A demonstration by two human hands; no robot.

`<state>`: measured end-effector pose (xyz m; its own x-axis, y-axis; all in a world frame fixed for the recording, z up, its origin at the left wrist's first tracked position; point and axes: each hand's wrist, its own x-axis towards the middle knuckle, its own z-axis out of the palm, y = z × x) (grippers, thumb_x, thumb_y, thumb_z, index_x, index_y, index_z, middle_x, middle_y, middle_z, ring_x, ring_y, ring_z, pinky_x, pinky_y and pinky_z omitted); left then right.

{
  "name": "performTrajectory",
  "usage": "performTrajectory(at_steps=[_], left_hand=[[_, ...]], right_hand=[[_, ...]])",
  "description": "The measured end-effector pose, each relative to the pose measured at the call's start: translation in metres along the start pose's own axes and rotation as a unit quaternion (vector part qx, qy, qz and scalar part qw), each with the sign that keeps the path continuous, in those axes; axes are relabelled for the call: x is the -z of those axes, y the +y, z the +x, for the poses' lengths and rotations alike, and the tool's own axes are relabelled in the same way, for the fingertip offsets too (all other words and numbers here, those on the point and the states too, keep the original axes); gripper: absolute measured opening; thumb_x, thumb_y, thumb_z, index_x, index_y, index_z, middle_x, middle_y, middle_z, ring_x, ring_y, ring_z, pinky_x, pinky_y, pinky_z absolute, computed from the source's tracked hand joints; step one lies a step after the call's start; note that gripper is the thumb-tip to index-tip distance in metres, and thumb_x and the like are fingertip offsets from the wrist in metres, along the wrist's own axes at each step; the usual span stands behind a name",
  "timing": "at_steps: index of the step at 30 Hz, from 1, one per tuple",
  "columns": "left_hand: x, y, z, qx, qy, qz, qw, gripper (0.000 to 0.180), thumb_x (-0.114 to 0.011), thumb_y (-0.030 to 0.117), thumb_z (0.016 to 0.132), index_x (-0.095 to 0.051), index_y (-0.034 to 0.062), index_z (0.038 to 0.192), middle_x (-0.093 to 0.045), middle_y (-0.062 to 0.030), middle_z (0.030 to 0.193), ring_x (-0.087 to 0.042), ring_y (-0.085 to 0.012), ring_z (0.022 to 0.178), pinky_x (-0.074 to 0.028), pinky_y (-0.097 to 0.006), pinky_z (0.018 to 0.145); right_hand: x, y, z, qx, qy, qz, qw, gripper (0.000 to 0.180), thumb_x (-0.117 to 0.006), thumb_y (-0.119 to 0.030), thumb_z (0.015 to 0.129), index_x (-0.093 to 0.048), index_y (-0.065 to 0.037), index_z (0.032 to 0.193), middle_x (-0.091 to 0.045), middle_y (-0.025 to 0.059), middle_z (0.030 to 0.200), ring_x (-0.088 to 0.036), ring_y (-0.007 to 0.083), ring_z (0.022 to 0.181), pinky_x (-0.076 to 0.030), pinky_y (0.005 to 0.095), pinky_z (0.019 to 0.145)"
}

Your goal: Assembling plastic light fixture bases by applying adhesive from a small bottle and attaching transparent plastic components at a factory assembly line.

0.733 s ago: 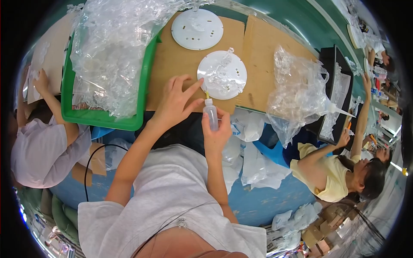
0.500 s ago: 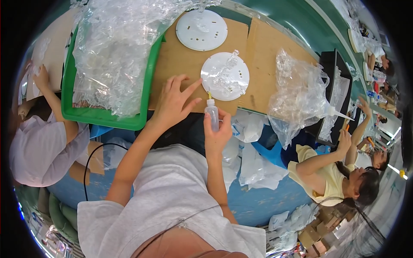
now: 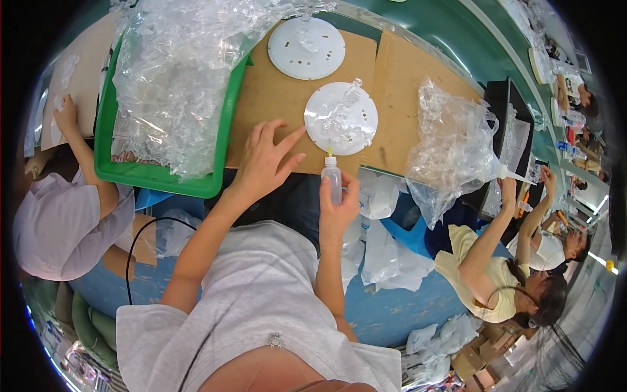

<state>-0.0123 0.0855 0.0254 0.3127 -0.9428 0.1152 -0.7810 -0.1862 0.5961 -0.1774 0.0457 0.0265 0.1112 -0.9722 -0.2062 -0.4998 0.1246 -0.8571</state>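
My right hand (image 3: 341,208) is wrapped round a small clear squeeze bottle (image 3: 332,181) held upright, with a white cap and a thin yellowish tip. The tip is at the near edge of a white round plate (image 3: 359,130) with small holes. A clear plastic branching piece (image 3: 339,117) lies across this plate. My left hand (image 3: 262,160) is open, fingers spread, its index fingertip at the plate's left edge; I cannot tell whether it touches. Farther back lies a second white round plate (image 3: 287,49) with clear plastic on it.
Brown cardboard (image 3: 261,98) covers the table. At left, a green tray (image 3: 157,183) holds bagged clear plastic pieces. A clear plastic bag (image 3: 447,137) and a black bin (image 3: 503,98) stand at right. A co-worker in yellow (image 3: 477,274) works at right; another in white (image 3: 65,222) at left.
My right hand has moved slightly right with the squeeze bottle, the tip shifting along the plate's near edge. My left hand has barely moved. The co-worker at right has shifted their arms.
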Motion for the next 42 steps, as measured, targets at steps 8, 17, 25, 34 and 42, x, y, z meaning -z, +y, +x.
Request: performTrajectory(at_steps=[8, 17, 25, 34, 42], left_hand=[[-0.005, 0.006, 0.006, -0.033, -0.005, 0.049, 0.998, 0.046, -0.059, 0.03, 0.085, -0.051, 0.0219, 0.13, -0.045, -0.0186, 0.118, -0.042, -0.0341, 0.11, -0.035, -0.044, 0.093], [-0.004, 0.005, 0.011, -0.055, 0.009, 0.077, 0.995, 0.046, -0.059, 0.034, 0.085, -0.052, 0.0208, 0.129, -0.043, -0.0162, 0.118, -0.04, -0.0322, 0.112, -0.034, -0.043, 0.094], [0.008, 0.018, 0.019, -0.005, 0.089, -0.057, 0.994, 0.031, -0.063, 0.019, 0.082, -0.06, 0.0071, 0.111, -0.048, -0.0162, 0.108, -0.044, -0.0328, 0.106, -0.04, -0.041, 0.088], [0.019, 0.026, 0.026, 0.007, 0.138, -0.07, 0.988, 0.029, -0.064, 0.016, 0.081, -0.061, 0.0055, 0.107, -0.051, -0.0145, 0.102, -0.048, -0.0301, 0.096, -0.042, -0.039, 0.08], [0.02, 0.054, 0.081, -0.011, 0.186, -0.074, 0.98, 0.027, -0.063, 0.017, 0.08, -0.062, 0.0062, 0.105, -0.058, -0.0129, 0.093, -0.057, -0.029, 0.084, -0.047, -0.037, 0.072]], right_hand=[[0.003, 0.002, 0.007, 0.074, 0.024, -0.03, 0.997, 0.025, -0.067, -0.016, 0.08, -0.058, -0.001, 0.098, -0.064, 0.0082, 0.084, -0.057, 0.0131, 0.067, -0.046, 0.0266, 0.06], [0.005, -0.014, 0.012, 0.093, 0.004, -0.065, 0.994, 0.026, -0.066, -0.018, 0.08, -0.058, -0.001, 0.097, -0.064, 0.0105, 0.084, -0.058, 0.0182, 0.068, -0.046, 0.0302, 0.063], [0.006, -0.019, 0.019, 0.081, 0.018, -0.066, 0.994, 0.027, -0.067, -0.019, 0.078, -0.06, -0.001, 0.097, -0.064, 0.0117, 0.085, -0.06, 0.0205, 0.072, -0.047, 0.0316, 0.066], [0.007, -0.027, 0.02, 0.086, 0.005, -0.056, 0.995, 0.03, -0.068, -0.02, 0.077, -0.06, 0.0, 0.098, -0.065, 0.0125, 0.087, -0.061, 0.0218, 0.073, -0.048, 0.0325, 0.067], [0.014, -0.004, 0.019, 0.055, -0.001, 0.14, 0.989, 0.034, -0.066, -0.011, 0.082, -0.052, 0.0, 0.111, -0.062, 0.0101, 0.099, -0.06, 0.0189, 0.083, -0.049, 0.0315, 0.073]])
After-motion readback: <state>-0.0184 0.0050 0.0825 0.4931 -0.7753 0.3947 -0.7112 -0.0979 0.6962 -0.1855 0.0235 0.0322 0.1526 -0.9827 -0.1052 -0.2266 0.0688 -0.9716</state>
